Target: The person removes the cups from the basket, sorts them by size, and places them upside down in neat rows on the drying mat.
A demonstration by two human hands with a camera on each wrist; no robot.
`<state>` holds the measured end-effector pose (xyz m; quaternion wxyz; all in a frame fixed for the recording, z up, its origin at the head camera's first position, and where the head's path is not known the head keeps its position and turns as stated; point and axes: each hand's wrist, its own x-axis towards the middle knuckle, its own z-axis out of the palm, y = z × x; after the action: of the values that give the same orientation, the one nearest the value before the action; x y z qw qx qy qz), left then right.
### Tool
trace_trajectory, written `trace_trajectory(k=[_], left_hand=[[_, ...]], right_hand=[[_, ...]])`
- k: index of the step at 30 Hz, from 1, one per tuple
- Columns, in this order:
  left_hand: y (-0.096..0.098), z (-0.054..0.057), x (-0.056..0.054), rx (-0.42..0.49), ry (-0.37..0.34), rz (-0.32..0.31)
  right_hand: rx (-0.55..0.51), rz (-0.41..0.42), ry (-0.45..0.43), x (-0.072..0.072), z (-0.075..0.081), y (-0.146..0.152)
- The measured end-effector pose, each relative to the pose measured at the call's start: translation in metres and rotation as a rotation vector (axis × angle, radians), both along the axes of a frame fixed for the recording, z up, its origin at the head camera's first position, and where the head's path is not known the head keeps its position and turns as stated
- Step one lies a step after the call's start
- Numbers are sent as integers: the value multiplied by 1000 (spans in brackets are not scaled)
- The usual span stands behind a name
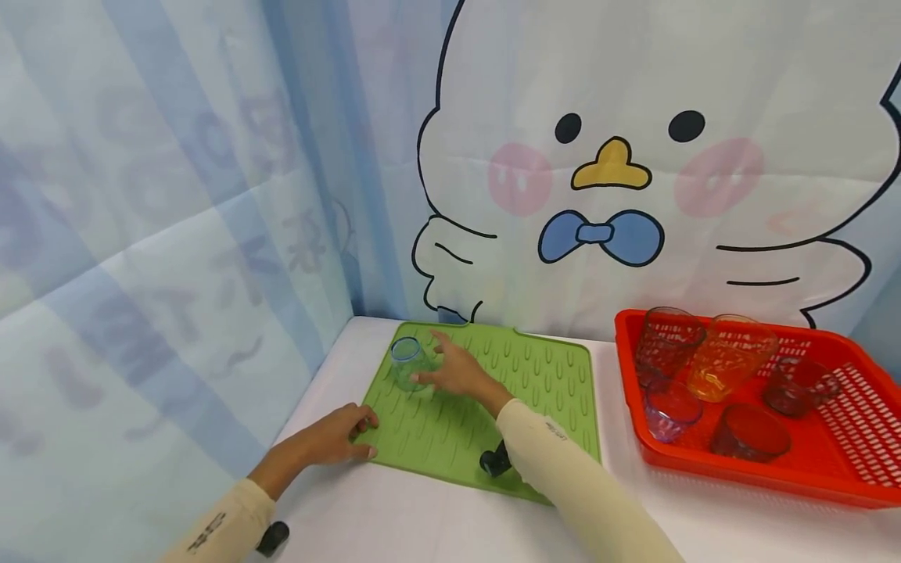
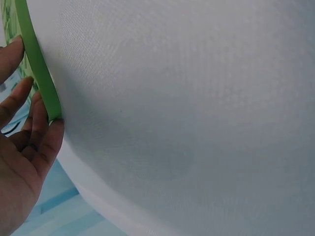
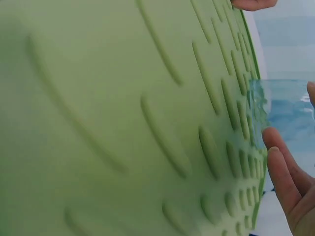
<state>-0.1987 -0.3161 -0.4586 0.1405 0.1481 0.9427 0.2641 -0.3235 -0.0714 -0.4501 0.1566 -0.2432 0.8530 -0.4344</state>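
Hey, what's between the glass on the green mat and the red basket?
In the head view: the right hand by the glass, then green mat, then a strip of white tabletop up to the red basket.

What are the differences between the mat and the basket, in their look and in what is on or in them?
The mat is green; the basket is red. The mat is flat with raised ridges, while the basket has raised sides and many small holes. The mat bears one glass; the basket holds several. Both stand on the white table.
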Motion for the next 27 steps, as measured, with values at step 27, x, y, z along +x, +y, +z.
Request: trace_trajectory(k=[27], left_hand=[[-1, -5, -4, 10, -2, -22]], right_hand=[[56, 36, 125, 39, 60, 79]])
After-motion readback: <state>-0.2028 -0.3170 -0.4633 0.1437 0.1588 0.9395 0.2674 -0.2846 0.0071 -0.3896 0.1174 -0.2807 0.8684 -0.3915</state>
